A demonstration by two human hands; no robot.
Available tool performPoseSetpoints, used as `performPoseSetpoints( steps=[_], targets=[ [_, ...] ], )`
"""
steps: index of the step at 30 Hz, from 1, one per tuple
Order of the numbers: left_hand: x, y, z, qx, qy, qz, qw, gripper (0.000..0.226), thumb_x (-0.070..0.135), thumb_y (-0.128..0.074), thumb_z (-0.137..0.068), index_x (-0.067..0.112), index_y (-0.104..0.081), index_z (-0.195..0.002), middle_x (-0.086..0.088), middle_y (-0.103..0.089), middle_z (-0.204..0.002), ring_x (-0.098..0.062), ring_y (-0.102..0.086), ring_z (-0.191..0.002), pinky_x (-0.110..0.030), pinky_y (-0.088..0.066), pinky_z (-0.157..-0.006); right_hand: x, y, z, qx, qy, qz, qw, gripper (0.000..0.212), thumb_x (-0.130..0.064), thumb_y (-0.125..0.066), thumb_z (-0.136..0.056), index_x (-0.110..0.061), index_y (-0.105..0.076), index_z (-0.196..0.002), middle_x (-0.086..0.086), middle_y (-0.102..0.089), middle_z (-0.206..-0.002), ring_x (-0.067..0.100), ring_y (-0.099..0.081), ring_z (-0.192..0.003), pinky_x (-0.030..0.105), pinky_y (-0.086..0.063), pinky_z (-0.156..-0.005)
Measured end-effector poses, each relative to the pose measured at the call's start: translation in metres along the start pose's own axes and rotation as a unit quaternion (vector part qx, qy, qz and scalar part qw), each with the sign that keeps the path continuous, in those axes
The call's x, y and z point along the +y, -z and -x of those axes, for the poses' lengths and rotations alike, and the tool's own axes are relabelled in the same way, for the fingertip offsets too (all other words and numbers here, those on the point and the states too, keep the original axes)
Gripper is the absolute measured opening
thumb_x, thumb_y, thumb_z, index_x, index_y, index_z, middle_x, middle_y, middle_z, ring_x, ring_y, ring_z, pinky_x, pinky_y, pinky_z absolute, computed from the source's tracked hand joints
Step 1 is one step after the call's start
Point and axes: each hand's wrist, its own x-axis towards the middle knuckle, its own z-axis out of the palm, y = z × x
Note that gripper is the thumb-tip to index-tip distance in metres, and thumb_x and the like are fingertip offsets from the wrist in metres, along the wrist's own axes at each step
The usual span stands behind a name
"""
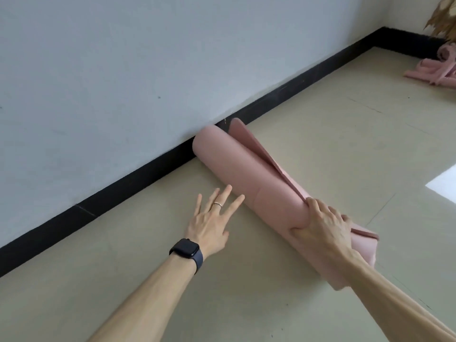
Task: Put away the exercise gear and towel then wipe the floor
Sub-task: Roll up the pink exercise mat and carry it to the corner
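Note:
A rolled pink exercise mat (pixel 249 174) lies on the beige floor (pixel 333 134), its far end against the black skirting board. Its loose outer flap stands up along the roll's right side. My right hand (pixel 323 223) grips the roll near its near end, thumb on the left face and fingers over the top by the flap. My left hand (pixel 212 218), with a ring and a dark wrist watch, hovers with fingers spread straight just left of the roll, fingertips close to it; contact is unclear. A crumpled pink towel (pixel 436 70) lies on the floor at the far right.
A pale wall with a black skirting board (pixel 138 178) runs diagonally from lower left to the upper right corner. Dry brown leaves (pixel 444 18) hang at the top right above the towel. A bright patch of light (pixel 444 186) falls on the floor at right.

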Motion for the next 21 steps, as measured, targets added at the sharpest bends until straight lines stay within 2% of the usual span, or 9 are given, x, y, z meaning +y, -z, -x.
performPoseSetpoints(
  steps=[2, 4, 6, 8, 10, 12, 14, 18, 21],
  targets=[
    [-0.029, 0.008, 0.024, 0.053, 0.000, -0.040, 0.998, 0.121, 0.042, -0.077, -0.076, 0.040, 0.017, -0.152, -0.001, 0.021, -0.163, -0.030, 0.008, -0.151, -0.056, 0.005, -0.118, -0.018, 0.000, 0.040, 0.018, 0.039, -0.003, 0.999, 0.075, -0.062, -0.059, -0.062, -0.033, -0.041, -0.128, -0.013, -0.058, -0.127, 0.020, -0.052, -0.115, 0.043, -0.034, -0.094],
    [-0.057, 0.016, 0.050, 0.060, 0.013, -0.083, 0.995, 0.137, 0.055, -0.083, -0.064, 0.038, 0.021, -0.151, -0.005, 0.023, -0.162, -0.036, 0.015, -0.149, -0.059, 0.007, -0.117, -0.037, -0.005, 0.073, 0.010, 0.103, 0.000, 0.995, 0.081, -0.064, -0.061, -0.061, -0.032, -0.042, -0.133, -0.014, -0.057, -0.130, 0.019, -0.050, -0.119, 0.042, -0.034, -0.097],
    [-0.084, 0.021, 0.080, 0.014, 0.026, -0.132, 0.991, 0.146, 0.065, -0.081, -0.059, 0.035, 0.031, -0.148, -0.009, 0.032, -0.158, -0.039, 0.024, -0.146, -0.062, 0.008, -0.117, -0.060, -0.017, 0.097, -0.016, 0.189, 0.010, 0.982, 0.087, -0.066, -0.064, -0.059, -0.029, -0.044, -0.136, -0.013, -0.057, -0.133, 0.020, -0.052, -0.120, 0.044, -0.037, -0.096],
    [-0.110, 0.015, 0.118, -0.066, 0.027, -0.177, 0.982, 0.150, 0.075, -0.076, -0.055, 0.033, 0.036, -0.145, -0.010, 0.038, -0.155, -0.040, 0.031, -0.143, -0.064, 0.009, -0.115, -0.087, -0.032, 0.116, -0.031, 0.281, 0.030, 0.959, 0.091, -0.065, -0.068, -0.056, -0.026, -0.048, -0.135, -0.009, -0.058, -0.135, 0.025, -0.055, -0.120, 0.049, -0.040, -0.095],
    [-0.135, 0.003, 0.162, -0.140, 0.040, -0.164, 0.976, 0.146, 0.082, -0.070, -0.054, 0.032, 0.030, -0.148, -0.006, 0.029, -0.159, -0.038, 0.025, -0.146, -0.063, 0.009, -0.115, -0.116, -0.044, 0.128, -0.045, 0.339, 0.044, 0.939, 0.092, -0.064, -0.071, -0.055, -0.025, -0.049, -0.136, -0.006, -0.057, -0.137, 0.029, -0.055, -0.122, 0.052, -0.040, -0.097],
    [-0.157, -0.012, 0.209, -0.168, 0.088, -0.106, 0.976, 0.133, 0.083, -0.063, -0.060, 0.033, 0.018, -0.152, -0.002, 0.006, -0.165, -0.034, 0.011, -0.150, -0.061, 0.006, -0.117, -0.143, -0.052, 0.136, -0.055, 0.364, 0.043, 0.929, 0.094, -0.062, -0.074, -0.056, -0.024, -0.049, -0.137, -0.005, -0.057, -0.139, 0.030, -0.053, -0.125, 0.053, -0.039, -0.099],
    [-0.174, -0.022, 0.251, -0.163, 0.127, -0.073, 0.976, 0.131, 0.083, -0.061, -0.062, 0.032, 0.020, -0.152, -0.001, -0.004, -0.165, -0.034, 0.004, -0.151, -0.057, 0.003, -0.119, -0.169, -0.056, 0.140, -0.057, 0.390, 0.042, 0.918, 0.095, -0.061, -0.077, -0.056, -0.022, -0.049, -0.139, -0.004, -0.055, -0.141, 0.030, -0.051, -0.128, 0.054, -0.037, -0.101],
    [-0.199, -0.044, 0.316, -0.119, 0.152, -0.065, 0.979, 0.139, 0.085, -0.064, -0.055, 0.029, 0.018, -0.152, -0.006, -0.013, -0.159, -0.043, 0.005, -0.148, -0.058, 0.001, -0.120, -0.212, -0.067, 0.143, -0.030, 0.468, 0.043, 0.882, 0.098, -0.056, -0.083, -0.057, -0.017, -0.050, -0.141, -0.001, -0.054, -0.143, 0.036, -0.049, -0.130, 0.058, -0.035, -0.103],
    [-0.212, -0.066, 0.355, -0.102, 0.192, -0.032, 0.976, 0.141, 0.079, -0.072, -0.055, 0.033, 0.021, -0.149, -0.007, -0.019, -0.156, -0.048, -0.011, -0.145, -0.057, -0.013, -0.119, -0.244, -0.079, 0.154, -0.082, 0.486, 0.100, 0.864, 0.109, -0.058, -0.084, -0.057, -0.015, -0.039, -0.146, 0.003, -0.046, -0.148, 0.039, -0.041, -0.136, 0.062, -0.032, -0.105]
  ],
)
